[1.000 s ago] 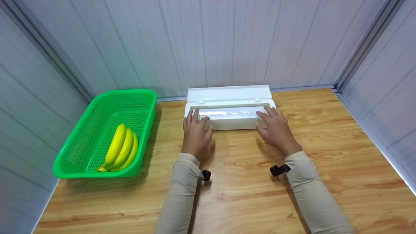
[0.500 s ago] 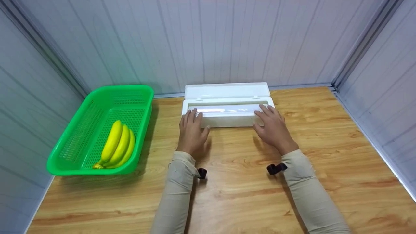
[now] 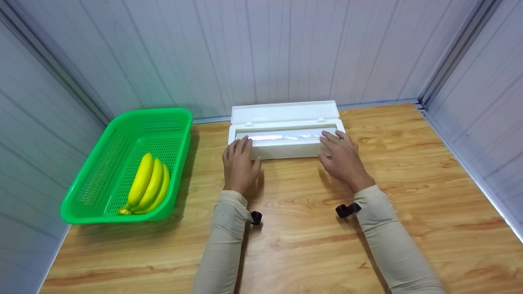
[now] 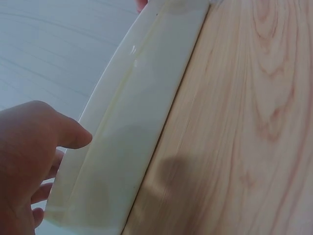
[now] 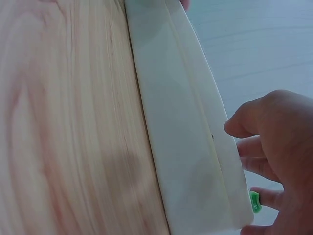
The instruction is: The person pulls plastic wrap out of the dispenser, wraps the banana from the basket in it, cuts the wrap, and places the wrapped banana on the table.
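Note:
A long white box [image 3: 282, 152] stands on the wooden table near the back wall, its lid [image 3: 284, 112] tipped back. Inside, a shiny roll of clear plastic film [image 3: 286, 134] lies lengthwise. My left hand [image 3: 241, 165] reaches over the box's front left end, with relaxed fingers at the film's left end. Over the right end, my right hand [image 3: 345, 161] rests its fingertips on the film and front rim. Both wrist views show the thumbs, left [image 4: 73, 134] and right [image 5: 242, 122], on the box's front side, apart from the other fingers.
A green plastic basket [image 3: 182, 175] stands at the left with a bunch of bananas [image 3: 147, 183] in it. Panel walls [image 3: 286, 49] enclose the table [image 3: 302, 237] at the back and sides. A small green piece [image 5: 255, 201] shows by the right fingers.
The left hand's fingers have drawn closer together at the film's left end. The right fingertips have shifted slightly along the film. The box stays in place, and the head view has shifted a little.

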Tool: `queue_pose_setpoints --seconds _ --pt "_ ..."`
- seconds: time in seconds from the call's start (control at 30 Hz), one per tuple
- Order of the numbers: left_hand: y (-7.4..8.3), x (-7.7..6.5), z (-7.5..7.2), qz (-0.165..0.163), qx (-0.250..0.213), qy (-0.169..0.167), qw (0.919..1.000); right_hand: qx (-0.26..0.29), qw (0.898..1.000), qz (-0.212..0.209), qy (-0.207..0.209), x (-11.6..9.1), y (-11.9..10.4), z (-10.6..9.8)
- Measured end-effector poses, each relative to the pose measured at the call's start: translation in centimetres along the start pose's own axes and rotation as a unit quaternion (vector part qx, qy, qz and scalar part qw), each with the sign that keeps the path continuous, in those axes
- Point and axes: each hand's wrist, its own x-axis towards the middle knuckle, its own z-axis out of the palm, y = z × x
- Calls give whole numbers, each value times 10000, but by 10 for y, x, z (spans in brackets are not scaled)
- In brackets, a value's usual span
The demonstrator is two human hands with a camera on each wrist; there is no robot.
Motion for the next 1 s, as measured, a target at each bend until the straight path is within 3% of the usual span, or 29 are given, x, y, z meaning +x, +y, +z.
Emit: queue_pose_setpoints --seconds 0.23,0.57,1.0 --pt "-2 0 -1 138 -5 199 9997 215 9997 92 87 1 0 1" --pt "-1 -3 0 181 -76 178 9996 222 9992 -63 334 1 1 6" --pt "0 -2 2 178 -7 150 9997 217 9991 -63 350 1 -1 8"
